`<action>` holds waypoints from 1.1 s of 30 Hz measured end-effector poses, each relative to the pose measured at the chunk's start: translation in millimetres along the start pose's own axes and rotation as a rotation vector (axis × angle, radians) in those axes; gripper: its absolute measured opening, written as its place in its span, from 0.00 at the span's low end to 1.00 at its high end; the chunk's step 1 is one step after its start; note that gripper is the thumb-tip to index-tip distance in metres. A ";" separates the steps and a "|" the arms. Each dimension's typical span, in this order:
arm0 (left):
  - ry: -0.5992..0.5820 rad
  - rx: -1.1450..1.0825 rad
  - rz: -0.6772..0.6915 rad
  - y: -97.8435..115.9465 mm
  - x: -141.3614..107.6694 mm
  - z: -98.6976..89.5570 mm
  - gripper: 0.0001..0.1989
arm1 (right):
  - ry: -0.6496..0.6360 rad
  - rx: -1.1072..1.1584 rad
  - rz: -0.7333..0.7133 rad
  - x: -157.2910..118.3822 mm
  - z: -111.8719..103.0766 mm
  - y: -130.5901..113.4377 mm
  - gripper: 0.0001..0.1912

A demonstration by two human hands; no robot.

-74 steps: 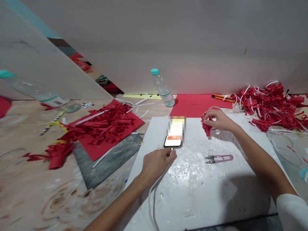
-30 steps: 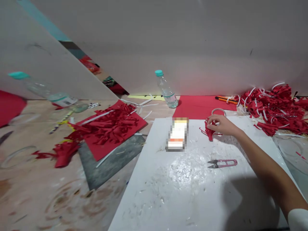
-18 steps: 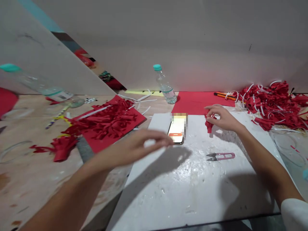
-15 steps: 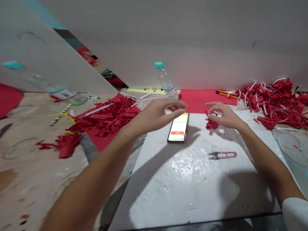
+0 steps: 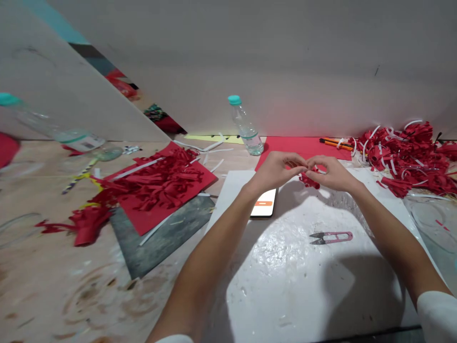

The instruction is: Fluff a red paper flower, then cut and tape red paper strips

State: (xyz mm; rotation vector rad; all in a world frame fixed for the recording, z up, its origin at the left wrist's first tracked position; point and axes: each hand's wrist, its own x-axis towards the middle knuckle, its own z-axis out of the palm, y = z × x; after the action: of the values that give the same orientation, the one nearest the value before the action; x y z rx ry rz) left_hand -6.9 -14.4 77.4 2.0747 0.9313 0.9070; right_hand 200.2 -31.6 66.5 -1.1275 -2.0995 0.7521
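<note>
A small fringed red paper tassel hangs below the fingertips of my right hand, which is closed in a pinch at its upper end. My left hand meets the right one there, thumb and fingers drawn together; whatever lies between its tips is too small to make out. Under the left wrist, a phone with a lit screen is partly covered. Pink-handled thread snips lie on the white board, nearer to me than the hands.
Red paper strips are heaped on a red sheet at left, beside a rolled red fringe. A water bottle stands before the wall. Many finished-looking red tassels with white loops pile up at right, near orange pencils.
My left hand has moved right, from above the phone to the right hand, and its fingers have closed. The right hand has stayed nearly in place with the tassel.
</note>
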 end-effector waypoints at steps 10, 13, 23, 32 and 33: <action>0.059 0.009 0.027 16.5 1.2 11.6 0.07 | 0.028 0.026 -0.022 -4.5 8.8 14.4 0.08; 0.062 0.027 0.033 20.4 5.5 10.1 0.07 | 0.024 0.078 -0.023 -4.9 9.7 11.9 0.07; 0.220 0.162 0.050 12.5 4.5 7.9 0.10 | 0.039 0.006 -0.036 -4.6 9.2 6.7 0.19; 0.120 0.153 0.024 15.8 3.4 6.8 0.10 | 0.092 -0.092 -0.087 -6.4 11.3 8.3 0.16; 0.115 0.139 0.024 16.2 3.6 6.6 0.10 | 0.094 -0.089 -0.089 -6.5 11.2 8.1 0.16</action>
State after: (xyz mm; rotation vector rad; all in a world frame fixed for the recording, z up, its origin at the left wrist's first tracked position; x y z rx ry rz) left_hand 5.5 -21.7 87.8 2.1730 1.0588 1.0088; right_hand 198.8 -35.5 51.8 -1.0870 -2.1066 0.5578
